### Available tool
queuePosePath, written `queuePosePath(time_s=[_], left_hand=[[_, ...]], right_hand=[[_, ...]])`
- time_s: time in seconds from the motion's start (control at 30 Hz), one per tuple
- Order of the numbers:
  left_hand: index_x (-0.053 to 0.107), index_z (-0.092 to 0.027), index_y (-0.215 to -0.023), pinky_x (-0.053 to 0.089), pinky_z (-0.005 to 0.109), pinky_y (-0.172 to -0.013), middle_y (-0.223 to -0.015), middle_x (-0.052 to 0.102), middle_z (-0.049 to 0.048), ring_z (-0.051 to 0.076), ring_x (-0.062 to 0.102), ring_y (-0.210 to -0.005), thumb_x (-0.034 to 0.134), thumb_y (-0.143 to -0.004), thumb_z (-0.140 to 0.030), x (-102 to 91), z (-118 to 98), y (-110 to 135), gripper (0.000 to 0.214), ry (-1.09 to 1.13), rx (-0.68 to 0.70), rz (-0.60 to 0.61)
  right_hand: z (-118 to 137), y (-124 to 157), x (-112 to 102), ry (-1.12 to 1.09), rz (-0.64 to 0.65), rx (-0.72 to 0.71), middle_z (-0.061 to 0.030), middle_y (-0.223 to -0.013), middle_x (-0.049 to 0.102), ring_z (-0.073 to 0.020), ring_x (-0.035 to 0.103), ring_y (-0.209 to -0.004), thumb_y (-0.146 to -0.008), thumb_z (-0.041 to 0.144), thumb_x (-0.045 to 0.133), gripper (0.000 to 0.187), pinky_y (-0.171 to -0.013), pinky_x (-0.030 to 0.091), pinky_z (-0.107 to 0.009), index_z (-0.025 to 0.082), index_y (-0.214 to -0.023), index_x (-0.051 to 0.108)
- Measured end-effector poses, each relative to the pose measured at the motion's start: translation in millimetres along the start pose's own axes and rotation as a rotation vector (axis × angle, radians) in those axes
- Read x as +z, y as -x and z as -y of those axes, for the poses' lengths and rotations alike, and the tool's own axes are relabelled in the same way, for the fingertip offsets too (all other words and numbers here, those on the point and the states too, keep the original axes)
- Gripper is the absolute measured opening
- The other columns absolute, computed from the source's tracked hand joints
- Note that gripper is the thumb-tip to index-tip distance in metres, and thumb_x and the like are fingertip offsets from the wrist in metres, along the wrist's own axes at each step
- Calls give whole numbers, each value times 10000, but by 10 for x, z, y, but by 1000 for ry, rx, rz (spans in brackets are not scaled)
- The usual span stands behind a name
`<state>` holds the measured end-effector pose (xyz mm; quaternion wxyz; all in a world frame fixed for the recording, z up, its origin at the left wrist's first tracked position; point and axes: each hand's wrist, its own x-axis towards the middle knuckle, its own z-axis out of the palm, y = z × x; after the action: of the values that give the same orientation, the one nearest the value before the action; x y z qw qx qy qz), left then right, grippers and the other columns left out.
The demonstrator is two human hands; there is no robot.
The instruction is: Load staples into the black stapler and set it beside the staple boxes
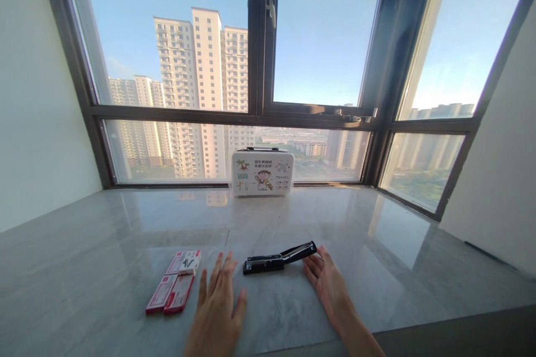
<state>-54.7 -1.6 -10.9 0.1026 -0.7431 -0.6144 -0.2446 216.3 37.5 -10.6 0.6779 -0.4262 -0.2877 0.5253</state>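
Observation:
A black stapler (pixel 268 262) lies opened out on the grey marble sill, its base to the left and its hinged arm raised to the right. My right hand (pixel 327 284) is at the raised end of that arm, fingers curled against it; the exact grip is partly hidden. My left hand (pixel 220 295) hovers over or rests on the sill left of the stapler, fingers stretched and spread, holding nothing. Left of this hand lie small red-and-white boxes, the rear box (pixel 185 262) showing a stapler-like picture, and two more, one white-topped (pixel 161 294) and one red (pixel 178 294).
A white case (pixel 263 174) with cartoon prints and a dark handle stands against the window at the back. Dark window frames (pixel 176 114) enclose the marble sill (pixel 389 268). White walls stand at both sides, and the sill's front edge runs along the lower right.

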Motion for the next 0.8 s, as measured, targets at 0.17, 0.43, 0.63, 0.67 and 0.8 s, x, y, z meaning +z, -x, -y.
queuePosePath(time_s=[0.17, 0.43, 0.63, 0.67, 0.8], left_hand=[[547, -37, -1355, 72, 679, -1187, -1609, 269, 249, 394, 140, -1521, 456, -906, -393, -31, 328, 277, 580, -216, -274, -139], [624, -276, -1234, 385, 527, -1132, -1336, 645, 81, 266, 588, -1245, 431, -938, -307, -9, 448, 400, 354, 173, -30, 63], [577, -312, -1292, 522, 341, -977, -1163, 708, 34, 206, 656, -1083, 444, -904, -175, -151, -138, 94, 432, 456, 178, 206], [587, -314, -1291, 500, 356, -1021, -1180, 705, 31, 208, 649, -1106, 464, -899, -179, -160, -214, 58, 433, 462, 206, 232], [576, -295, -1359, 355, 461, -1183, -1389, 620, 58, 273, 542, -1307, 627, -872, -343, -156, -235, 0, 492, 446, 251, 295]], right_hand=[[16, 245, -118, 439, 136, -1, -38, -899, 710, -211, 699, -734, -854, 555, 579, 422, -602, 570, -316, 232, -1126, 587], [14, 520, 269, 1232, 256, -292, 14, -674, 667, -165, 605, -629, -897, 446, 555, 252, -582, 336, -271, 253, -900, 718], [-59, 508, 504, 1187, 389, -232, -12, -647, 664, -163, 597, -627, -948, 601, 465, 498, -543, 301, -248, 209, -749, 700], [-73, 474, 502, 1183, 387, -232, -20, -654, 668, -163, 596, -632, -948, 608, 461, 523, -547, 309, -247, 197, -721, 692], [-80, 355, 392, 1149, 403, -245, -17, -674, 679, -157, 590, -631, -868, 536, 622, 390, -553, 335, -238, 174, -739, 688]])
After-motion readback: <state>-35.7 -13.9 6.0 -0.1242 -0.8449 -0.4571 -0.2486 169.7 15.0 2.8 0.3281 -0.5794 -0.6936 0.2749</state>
